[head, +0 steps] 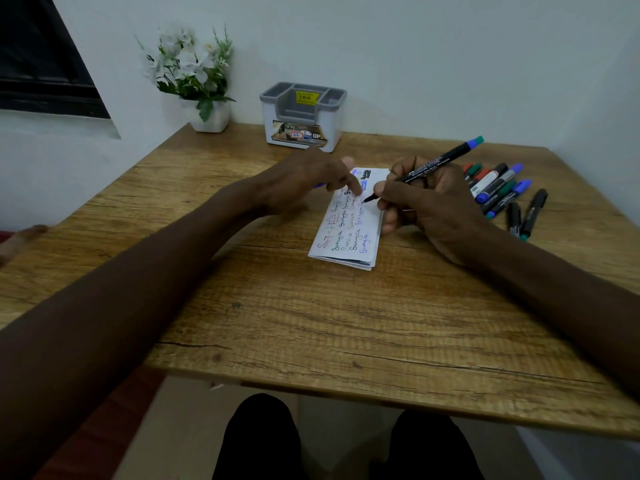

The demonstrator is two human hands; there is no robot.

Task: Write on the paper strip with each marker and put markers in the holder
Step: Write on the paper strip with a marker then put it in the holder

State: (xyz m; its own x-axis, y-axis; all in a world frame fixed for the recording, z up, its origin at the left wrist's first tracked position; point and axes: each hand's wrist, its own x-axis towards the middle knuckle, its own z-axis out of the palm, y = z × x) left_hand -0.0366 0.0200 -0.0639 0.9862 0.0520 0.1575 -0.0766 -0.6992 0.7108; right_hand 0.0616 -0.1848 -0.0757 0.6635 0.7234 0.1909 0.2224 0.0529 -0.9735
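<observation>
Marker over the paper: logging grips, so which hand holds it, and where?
The right hand pinches the black marker low on its barrel, near the tip.

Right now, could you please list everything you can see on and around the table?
Table: one, wood-grain brown, fills the middle of the view.
Paper strip: one, white, folded, coloured handwriting, table centre.
Marker: one, black with a blue-green end, held with its tip at the paper's right edge.
Loose markers: roughly eight, overlapping, mostly black with blue, green or red parts, table right.
Holder: one, white with grey insert, back of table, no markers visible inside.
Flower pot: one, white, white flowers, back left corner.
Window: one, dark, upper left.
Left hand: index finger pressing the paper's far end; other fingers curled, contents unclear.
Right hand: gripping the marker.
</observation>
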